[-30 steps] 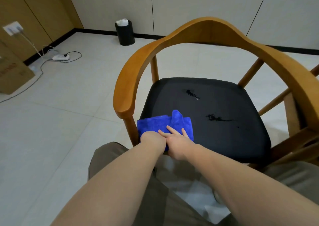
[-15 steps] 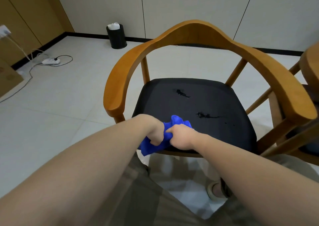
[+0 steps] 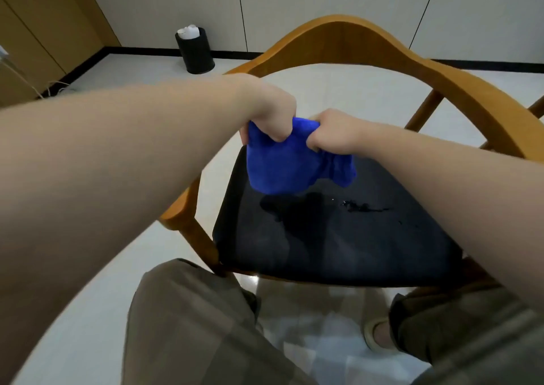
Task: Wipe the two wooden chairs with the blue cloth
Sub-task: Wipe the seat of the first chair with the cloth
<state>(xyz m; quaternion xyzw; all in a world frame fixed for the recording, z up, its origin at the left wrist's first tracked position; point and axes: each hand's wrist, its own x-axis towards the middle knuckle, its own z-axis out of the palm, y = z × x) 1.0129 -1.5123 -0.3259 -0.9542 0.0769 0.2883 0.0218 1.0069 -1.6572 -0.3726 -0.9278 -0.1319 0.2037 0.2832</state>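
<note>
Both hands grip the blue cloth (image 3: 282,161) in closed fists, the left hand (image 3: 269,118) at its upper left corner, the right hand (image 3: 332,133) just beside it. Bunched, the cloth hangs above the chair (image 3: 441,75) and its black seat (image 3: 338,246), apart from it. Wet spots (image 3: 365,207) lie on the seat; a crumpled wad could smear them, I'd guess, or skip the wooden armrest (image 3: 181,211).
</note>
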